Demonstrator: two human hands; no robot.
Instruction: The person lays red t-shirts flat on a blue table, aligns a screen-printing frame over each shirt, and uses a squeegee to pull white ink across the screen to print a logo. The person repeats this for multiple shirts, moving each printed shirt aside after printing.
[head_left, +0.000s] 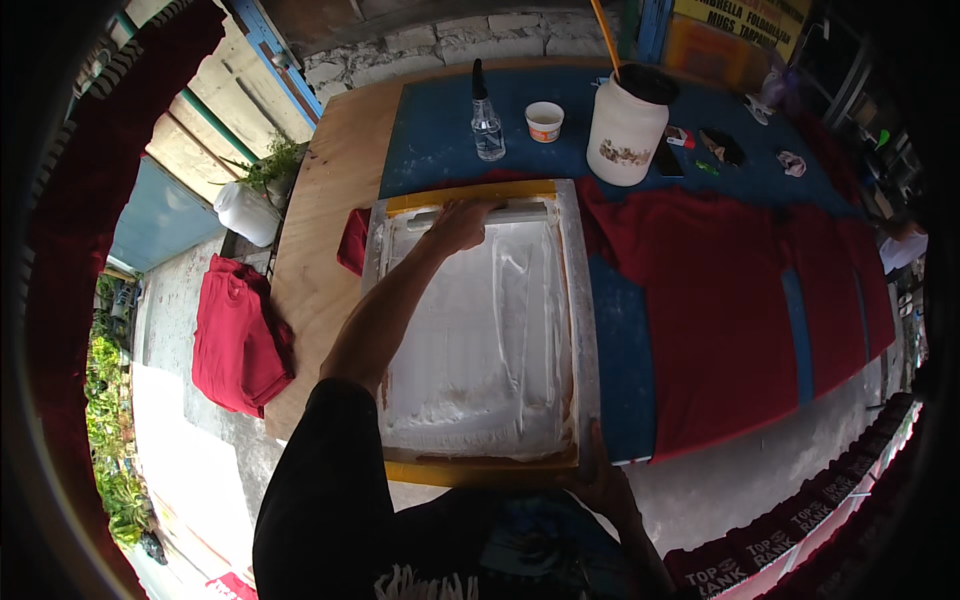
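Observation:
A screen-printing frame (588,330) with yellow tape at its top and bottom lies on the table, its mesh smeared with white ink. My left hand (462,222), reaching across from below, is closed on a long squeegee (520,209) at the frame's far end. Low at the frame's right corner, my right hand (595,465) grips the frame's edge, partly in shadow. Beneath and beside the frame are red shirts (700,320) laid on the blue board (625,370).
Beyond the frame stand a spray bottle (488,130), a cup (544,122) and a large white jar (625,135) with a stick, plus small items. Folded red shirts (235,340) sit left of the plywood (310,280). Another person (900,245) is at the far right. Printed garments hang bottom right.

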